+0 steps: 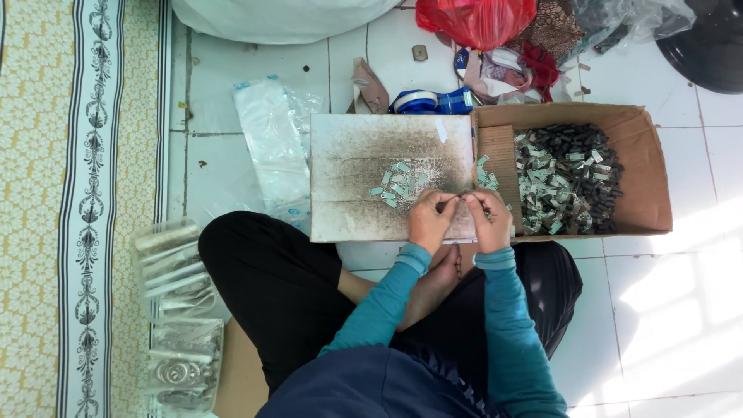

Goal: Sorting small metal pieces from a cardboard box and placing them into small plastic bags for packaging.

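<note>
I sit cross-legged on a tiled floor with a smudged white board (364, 155) in front of my knees. My left hand (430, 220) and my right hand (489, 220) meet at the board's near right corner, fingertips pinched together on a small thin piece too small to make out. A little heap of small pale green tags (397, 184) lies on the board just beyond my left hand. To the right, an open cardboard box (646, 166) holds a mass of small dark pieces and pale tags (569, 178).
Clear plastic bags (271, 143) lie left of the board. Packed clear bags (174, 310) are stacked by my left knee on a patterned mat (77, 193). A tape dispenser (429, 101), a red bag (476, 19) and cloth scraps sit beyond the board.
</note>
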